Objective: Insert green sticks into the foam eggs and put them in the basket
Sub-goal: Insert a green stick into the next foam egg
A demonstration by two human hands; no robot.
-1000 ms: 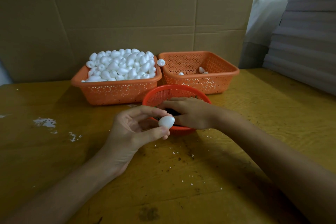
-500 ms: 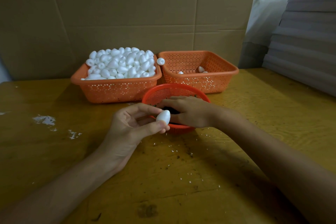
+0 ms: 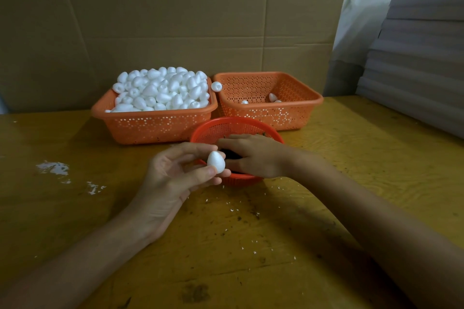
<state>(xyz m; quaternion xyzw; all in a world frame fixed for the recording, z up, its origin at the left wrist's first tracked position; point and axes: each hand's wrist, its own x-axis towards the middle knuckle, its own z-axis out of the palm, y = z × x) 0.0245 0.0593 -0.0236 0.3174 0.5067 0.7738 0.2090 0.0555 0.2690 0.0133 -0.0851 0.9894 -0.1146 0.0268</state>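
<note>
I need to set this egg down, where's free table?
Free yellow wooden table: right of the right hand, and left of the left hand pinching the white foam egg. Crowded: round red plastic basket, two orange baskets behind.

L hand (image 3: 173, 173) pinches small white foam egg (image 3: 216, 162) btwn thumb & fingers, just in front of round red mesh basket (image 3: 226, 125). R hand (image 3: 253, 155) lies over it, fingers dipping in. Behind: orange plastic basket (image 3: 150, 128) heaped w/ foam eggs (image 3: 163, 90), second orange basket (image 3: 288, 113) w/ a few, on yellow wooden tabletop (image 3: 251, 246).
</note>
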